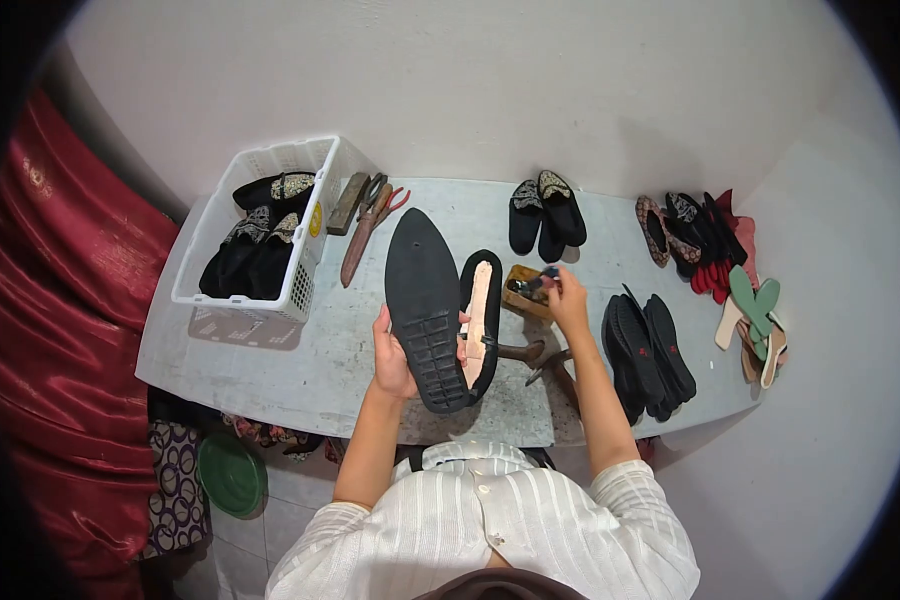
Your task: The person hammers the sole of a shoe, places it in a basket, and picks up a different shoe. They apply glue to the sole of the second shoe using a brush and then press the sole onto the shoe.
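While left hand (392, 358) clasps sole (425, 300) near table (270, 372) edge, right fingers (560, 285) pinch small item (546, 273)

A small shoemaking workshop: fingers (380, 322) grip a loose black sole (425, 300) and an unfinished shoe (485, 310). Left of them, a basket (280, 152) of finished shoes (255, 255) and scissors (378, 195) sit on the table (270, 350). To the right are stacked soles (650, 350) and cut insoles (755, 300).

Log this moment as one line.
left hand: holds black sole, shoe beside it | right hand: at wooden box, grip unclear
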{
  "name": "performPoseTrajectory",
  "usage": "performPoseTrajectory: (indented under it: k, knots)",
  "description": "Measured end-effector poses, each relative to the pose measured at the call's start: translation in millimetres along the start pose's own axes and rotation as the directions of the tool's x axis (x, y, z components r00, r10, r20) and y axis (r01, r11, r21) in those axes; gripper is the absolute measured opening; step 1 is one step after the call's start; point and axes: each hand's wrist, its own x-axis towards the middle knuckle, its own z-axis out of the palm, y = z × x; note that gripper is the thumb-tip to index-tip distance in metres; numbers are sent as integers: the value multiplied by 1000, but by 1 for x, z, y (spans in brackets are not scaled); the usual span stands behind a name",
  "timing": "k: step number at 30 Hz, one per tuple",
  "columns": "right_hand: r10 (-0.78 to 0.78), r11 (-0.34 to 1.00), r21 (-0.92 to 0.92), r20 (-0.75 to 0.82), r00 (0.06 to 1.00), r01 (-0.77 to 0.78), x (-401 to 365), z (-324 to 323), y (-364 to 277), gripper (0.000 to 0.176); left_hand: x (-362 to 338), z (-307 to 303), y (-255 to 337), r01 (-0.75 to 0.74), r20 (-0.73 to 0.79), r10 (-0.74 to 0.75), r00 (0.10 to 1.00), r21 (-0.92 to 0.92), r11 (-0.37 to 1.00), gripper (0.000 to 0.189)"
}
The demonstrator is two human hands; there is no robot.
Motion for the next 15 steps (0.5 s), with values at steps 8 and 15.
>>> performPoseTrajectory:
  k: [8,15]
  knots:
    - [-35,920,369,-252,967,129,36,-70,-138,19,8,-12,-1,70,162,-68,984,-10,997,93]
    - [-637,735,237,-82,767,636,35,-71,-215,26,14,0,-5,117,283,-126,951,46,992,96]
